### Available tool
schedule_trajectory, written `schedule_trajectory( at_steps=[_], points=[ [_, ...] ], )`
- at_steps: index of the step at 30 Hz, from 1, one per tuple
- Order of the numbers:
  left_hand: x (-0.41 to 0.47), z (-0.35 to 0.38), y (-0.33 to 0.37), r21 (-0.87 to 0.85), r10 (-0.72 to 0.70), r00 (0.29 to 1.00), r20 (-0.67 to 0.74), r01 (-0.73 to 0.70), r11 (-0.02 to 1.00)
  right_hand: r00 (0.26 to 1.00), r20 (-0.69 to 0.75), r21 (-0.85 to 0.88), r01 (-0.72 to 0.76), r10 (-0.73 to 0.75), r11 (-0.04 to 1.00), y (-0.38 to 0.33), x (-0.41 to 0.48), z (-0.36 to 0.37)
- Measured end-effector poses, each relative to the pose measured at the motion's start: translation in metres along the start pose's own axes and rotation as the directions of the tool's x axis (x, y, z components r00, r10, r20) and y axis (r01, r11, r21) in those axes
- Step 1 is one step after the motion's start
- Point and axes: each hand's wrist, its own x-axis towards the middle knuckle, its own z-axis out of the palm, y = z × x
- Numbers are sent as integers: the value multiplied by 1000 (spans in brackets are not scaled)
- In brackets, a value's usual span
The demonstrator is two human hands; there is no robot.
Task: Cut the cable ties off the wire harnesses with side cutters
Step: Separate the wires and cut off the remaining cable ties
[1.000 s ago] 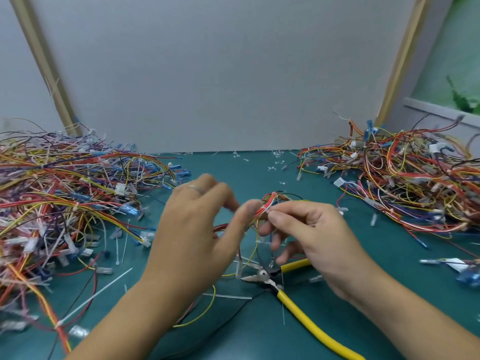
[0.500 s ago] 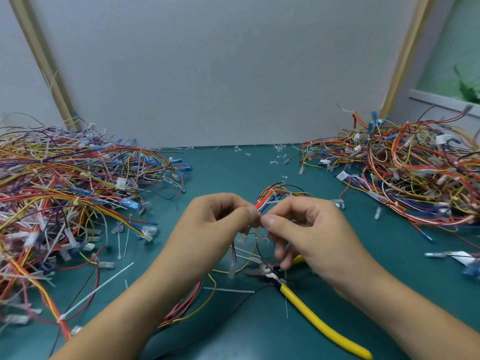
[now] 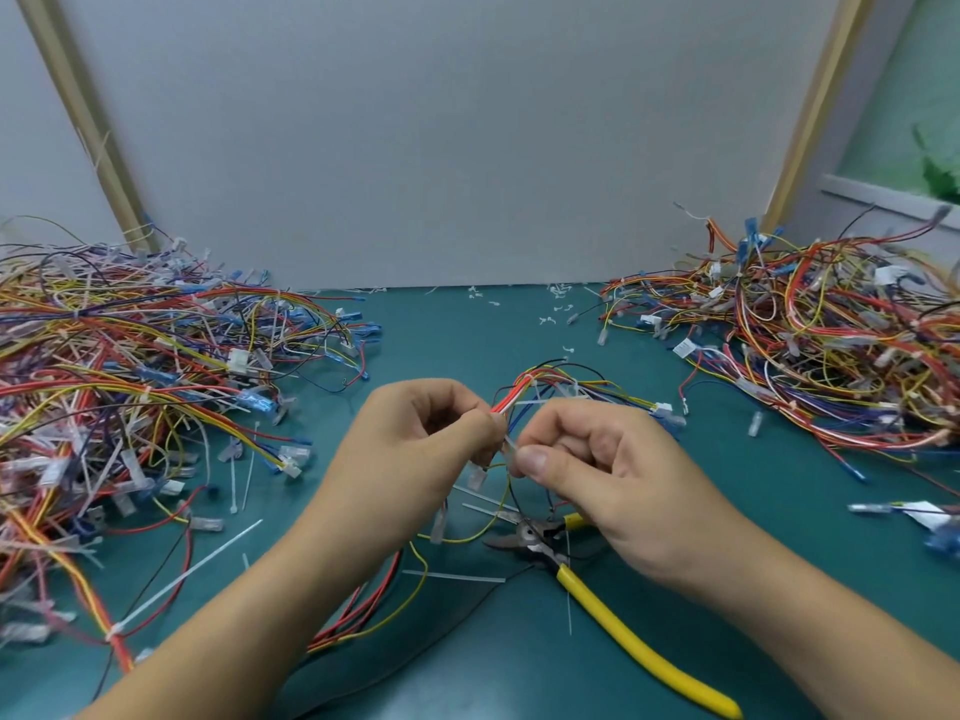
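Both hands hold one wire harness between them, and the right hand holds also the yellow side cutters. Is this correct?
Not quite. In the head view the yellow side cutters lie on the table beneath the right hand, held by neither hand. The left hand and the right do hold one wire harness between them.

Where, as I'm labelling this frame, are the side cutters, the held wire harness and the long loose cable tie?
side cutters (image 3: 597,602): head view, yellow handle.
wire harness (image 3: 511,397): head view, red wire bundle.
cable tie (image 3: 192,574): head view, middle of its strap.
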Motion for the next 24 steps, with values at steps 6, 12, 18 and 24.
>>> schedule_trajectory(
  at_steps=[6, 12, 18, 24],
  points=[
    [-1, 2, 1, -24, 10, 1000, 12, -10, 1000, 999, -30, 9, -12, 12, 1000, 3, -1, 1],
    [0, 0, -2, -44, -3, 999, 32, 5, 999, 998, -41, 41, -39, 40, 998, 6, 0, 0],
    [2, -5, -3, -66, 0, 1000, 28, 2, 998, 999, -32, 54, -39, 41, 998, 4, 0, -1],
    [7, -11, -2, -267, -17, 1000, 19, 21, 963, 905, -391, 305, -45, 168, 951, -1, 3, -19]
  ],
)
